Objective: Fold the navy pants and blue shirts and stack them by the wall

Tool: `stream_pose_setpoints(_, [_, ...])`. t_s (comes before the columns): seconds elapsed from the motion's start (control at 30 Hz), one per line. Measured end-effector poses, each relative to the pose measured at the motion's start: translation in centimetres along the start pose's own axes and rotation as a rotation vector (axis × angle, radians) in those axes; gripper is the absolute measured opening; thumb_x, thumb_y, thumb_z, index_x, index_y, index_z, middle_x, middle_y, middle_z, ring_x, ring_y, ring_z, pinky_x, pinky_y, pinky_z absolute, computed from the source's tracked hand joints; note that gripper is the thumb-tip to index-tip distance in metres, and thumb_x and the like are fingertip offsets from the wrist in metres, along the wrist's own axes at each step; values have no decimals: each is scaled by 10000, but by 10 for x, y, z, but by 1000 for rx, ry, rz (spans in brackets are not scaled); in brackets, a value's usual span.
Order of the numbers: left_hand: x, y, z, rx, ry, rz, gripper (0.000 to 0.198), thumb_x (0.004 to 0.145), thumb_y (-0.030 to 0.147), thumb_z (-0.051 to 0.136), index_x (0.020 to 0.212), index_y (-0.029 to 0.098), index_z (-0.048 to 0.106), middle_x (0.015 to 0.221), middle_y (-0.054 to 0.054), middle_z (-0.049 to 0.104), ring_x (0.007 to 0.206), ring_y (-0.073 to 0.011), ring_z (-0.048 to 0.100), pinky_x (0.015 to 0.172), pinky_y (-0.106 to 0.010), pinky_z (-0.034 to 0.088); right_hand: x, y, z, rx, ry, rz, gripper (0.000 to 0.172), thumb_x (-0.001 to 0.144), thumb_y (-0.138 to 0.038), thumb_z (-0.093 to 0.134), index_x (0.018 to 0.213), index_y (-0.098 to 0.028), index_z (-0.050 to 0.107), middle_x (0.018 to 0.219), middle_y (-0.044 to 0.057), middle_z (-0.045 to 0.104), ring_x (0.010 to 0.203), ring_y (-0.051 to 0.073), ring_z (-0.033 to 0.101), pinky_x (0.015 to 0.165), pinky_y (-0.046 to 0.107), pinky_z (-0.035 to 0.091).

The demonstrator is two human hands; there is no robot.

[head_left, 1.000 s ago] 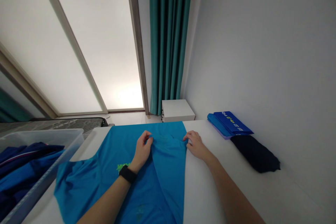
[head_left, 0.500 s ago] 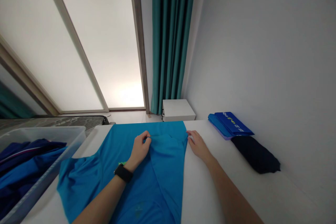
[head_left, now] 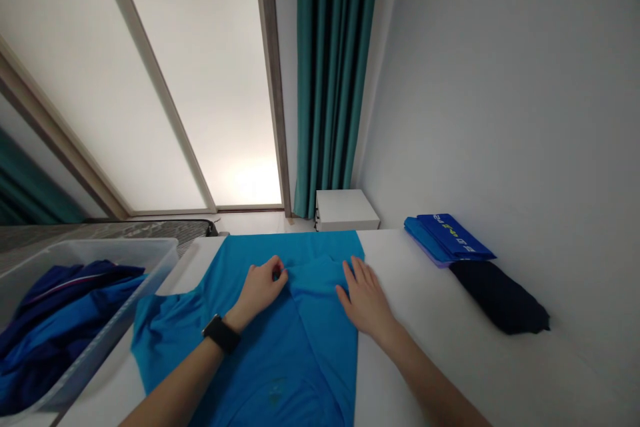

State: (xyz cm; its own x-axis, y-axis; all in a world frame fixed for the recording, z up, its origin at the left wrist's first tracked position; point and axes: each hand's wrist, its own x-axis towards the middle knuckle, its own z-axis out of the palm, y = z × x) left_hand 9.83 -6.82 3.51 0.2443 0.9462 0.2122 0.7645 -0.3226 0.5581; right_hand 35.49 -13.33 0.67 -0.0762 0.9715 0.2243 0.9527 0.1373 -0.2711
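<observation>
A bright blue T-shirt (head_left: pixel 240 340) lies spread on the white table (head_left: pixel 390 387), its right side folded inward over the body. My left hand (head_left: pixel 263 285), with a black watch on the wrist, pinches the cloth at the inner end of the folded part. Flat on the folded cloth near the shirt's right edge rests my right hand (head_left: pixel 365 297), fingers stretched out and holding nothing. One sleeve still spreads out to the left, with creases in it.
At the left stands a clear plastic bin (head_left: pixel 165 260) with dark blue and blue clothes (head_left: pixel 75 307) inside. Folded blue garments (head_left: pixel 450 238) and a black folded garment (head_left: pixel 503 297) lie at the right by the wall. Beyond the table is a white cabinet (head_left: pixel 346 210).
My right hand has let go of the shirt's right edge and moved left onto the folded cloth, its fingers now flat. My left hand keeps its pinch. The view has shifted slightly.
</observation>
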Motion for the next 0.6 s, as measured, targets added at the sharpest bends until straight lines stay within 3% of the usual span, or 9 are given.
stream_pose_setpoints(0.1, [-3, -7, 7, -12, 25, 27, 84, 835, 281, 487, 848, 218, 541, 705, 13, 637, 610, -168, 589, 632, -271, 366, -13, -17, 4, 19, -101, -68, 641, 975, -507, 331, 1505, -146, 336, 1597, 115, 228, 1477, 296, 153, 1189, 474, 140])
stream_pose_setpoints(0.3, [-7, -16, 15, -168, 22, 53, 217, 878, 292, 455, 1063, 201, 522, 811, -13, 679, 595, -160, 586, 613, -268, 395, -17, -19, -5, 40, -214, -162, 640, 994, -530, 265, 1522, -169, 288, 1607, 91, 151, 1487, 265, 84, 1204, 480, 74])
stream_pose_setpoints(0.47, [-6, -17, 13, -126, -4, 66, 249, 876, 356, 494, 1054, 211, 591, 846, -21, 684, 604, -164, 592, 615, -273, 399, -12, -13, -5, 55, -178, -87, 651, 997, -538, 235, 1538, -177, 226, 1608, 78, 133, 1486, 241, 105, 1203, 472, 103])
stream_pose_setpoints(0.6, [-7, -12, 9, -103, -20, 46, 239, 865, 317, 495, 1040, 213, 620, 849, -29, 691, 667, -188, 617, 651, -291, 413, -3, 7, -3, 47, -166, -19, 595, 1012, -469, 186, 1534, -189, 253, 1585, 76, 247, 1473, 228, 182, 1193, 493, 127])
